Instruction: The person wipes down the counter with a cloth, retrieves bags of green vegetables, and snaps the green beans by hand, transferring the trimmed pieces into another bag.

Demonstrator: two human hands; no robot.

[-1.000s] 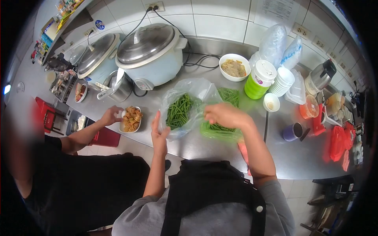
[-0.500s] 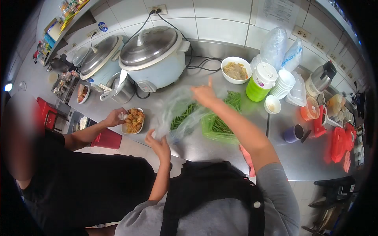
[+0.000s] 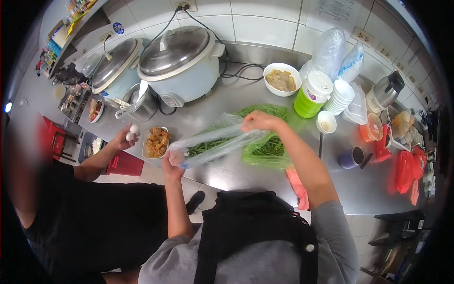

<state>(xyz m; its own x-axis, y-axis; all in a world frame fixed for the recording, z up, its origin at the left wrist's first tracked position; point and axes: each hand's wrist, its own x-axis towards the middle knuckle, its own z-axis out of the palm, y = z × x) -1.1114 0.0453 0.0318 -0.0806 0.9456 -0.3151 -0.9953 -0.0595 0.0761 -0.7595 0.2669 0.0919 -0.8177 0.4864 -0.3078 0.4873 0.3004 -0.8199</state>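
Between my hands a clear plastic bag (image 3: 208,137) is stretched out low over the steel counter. My left hand (image 3: 173,163) is closed on its near left end, with the film bunched over the fingers. At the other end my right hand (image 3: 261,122) pinches the film. Long green beans (image 3: 210,147) show in and under the clear plastic. More beans (image 3: 269,146) lie in a light green plastic bag (image 3: 255,161) below my right hand. Left of my left hand is a white bowl of browned food pieces (image 3: 156,141).
At the left, a co-worker's hand (image 3: 124,137) holds white eggs (image 3: 134,128). Large rice cookers (image 3: 177,66) line the wall. A noodle bowl (image 3: 282,79), green jug (image 3: 307,102), stacked white cups (image 3: 340,98) and purple cup (image 3: 352,157) stand rightward. A pink cloth (image 3: 297,188) hangs over the front edge.
My left hand has moved left and my right hand has closed on the film, pulling the bag taut. The co-worker's hand has drawn left, away from the bowl of browned food.
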